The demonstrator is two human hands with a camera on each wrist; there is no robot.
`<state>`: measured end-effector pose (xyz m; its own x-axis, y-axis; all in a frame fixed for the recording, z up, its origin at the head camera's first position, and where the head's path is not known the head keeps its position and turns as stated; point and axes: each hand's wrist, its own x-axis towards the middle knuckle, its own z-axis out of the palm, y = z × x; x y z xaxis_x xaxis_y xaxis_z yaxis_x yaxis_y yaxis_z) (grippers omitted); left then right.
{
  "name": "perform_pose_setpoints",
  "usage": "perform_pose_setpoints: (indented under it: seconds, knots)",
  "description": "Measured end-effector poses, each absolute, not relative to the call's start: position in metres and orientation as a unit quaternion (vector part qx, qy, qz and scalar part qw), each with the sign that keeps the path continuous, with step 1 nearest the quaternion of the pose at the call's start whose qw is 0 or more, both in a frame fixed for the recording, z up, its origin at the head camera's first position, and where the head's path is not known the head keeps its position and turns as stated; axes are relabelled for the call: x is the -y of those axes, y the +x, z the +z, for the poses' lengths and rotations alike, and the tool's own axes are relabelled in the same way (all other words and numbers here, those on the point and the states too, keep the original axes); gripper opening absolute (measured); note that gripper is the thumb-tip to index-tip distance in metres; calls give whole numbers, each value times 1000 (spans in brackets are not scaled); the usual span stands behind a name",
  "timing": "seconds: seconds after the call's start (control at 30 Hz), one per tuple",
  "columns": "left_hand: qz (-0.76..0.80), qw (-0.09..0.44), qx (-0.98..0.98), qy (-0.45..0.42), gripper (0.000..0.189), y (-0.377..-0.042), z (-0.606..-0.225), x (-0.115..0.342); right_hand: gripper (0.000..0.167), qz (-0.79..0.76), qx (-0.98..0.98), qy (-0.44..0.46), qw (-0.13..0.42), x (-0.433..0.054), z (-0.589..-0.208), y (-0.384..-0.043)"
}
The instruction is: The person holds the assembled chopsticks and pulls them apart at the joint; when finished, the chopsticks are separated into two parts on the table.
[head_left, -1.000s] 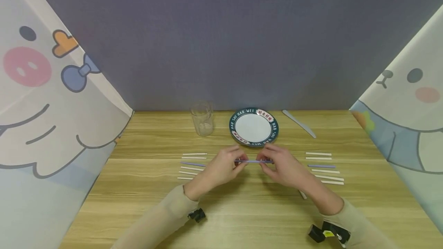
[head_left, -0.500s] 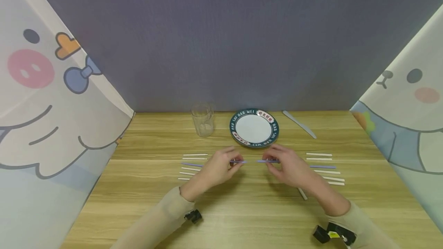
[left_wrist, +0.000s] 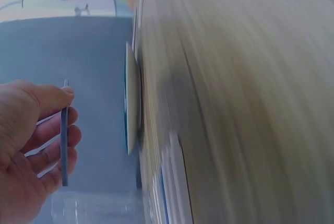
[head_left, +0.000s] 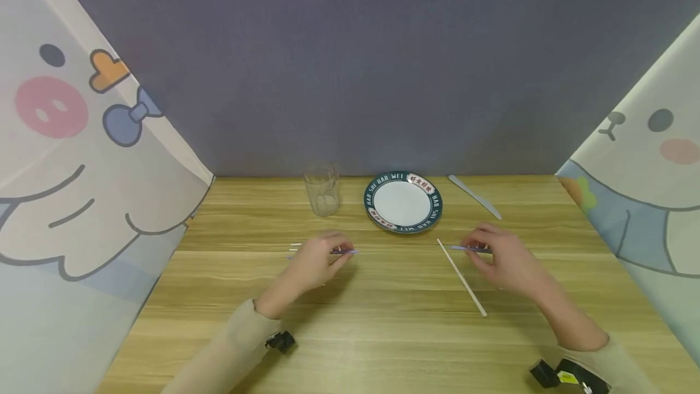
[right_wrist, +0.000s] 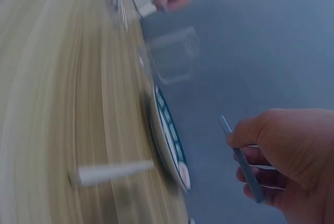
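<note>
My left hand (head_left: 314, 263) pinches a short purple stick (left_wrist: 64, 145) between thumb and fingers, above the table left of the middle. A matching short purple stick (right_wrist: 250, 177) is pinched in my right hand (head_left: 505, 260), over the table's right side. Between the hands a long white stick (head_left: 462, 278) lies slanted, its upper end near the right hand's stick. Short white sticks (head_left: 295, 250) and a purple one lie in a row under the left hand, mostly covered by it in the head view. The right hand and forearm hide the row on the right.
At the back stand a clear glass (head_left: 321, 193) and a plate with a dark green rim (head_left: 369, 199). Right of the plate lies a table knife (head_left: 476, 197). A grey wall (head_left: 350, 78) closes off the table's far edge, with cartoon-printed panels on both sides.
Both hands began close together on what looked like one purple stick. They have moved apart, each carrying a short piece outward. The long white stick, mostly covered before, now shows fully.
</note>
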<state>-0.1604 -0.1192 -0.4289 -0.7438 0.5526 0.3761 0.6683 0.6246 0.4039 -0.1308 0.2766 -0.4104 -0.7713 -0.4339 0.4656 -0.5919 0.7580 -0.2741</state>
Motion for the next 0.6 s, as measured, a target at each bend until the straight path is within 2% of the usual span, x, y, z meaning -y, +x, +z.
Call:
perform_pose_setpoints:
  seconds: [0.13, 0.3, 0.4, 0.6]
  knots:
    - [-268, 108, 900, -328, 2, -160, -433, 139, 34, 197, 912, 287, 216, -305, -415, -128]
    - [-257, 72, 911, -314, 3, -151, -439, 165, 35, 188, 914, 287, 217, -335, -421, -122]
    - [-250, 46, 915, -313, 4, -147, -441, 178, 30, 187, 918, 283, 205, -348, -422, -120]
    - [-262, -5, 904, -338, 7, -142, -439, 196, 33, 182, 917, 307, 177, -366, -430, -113]
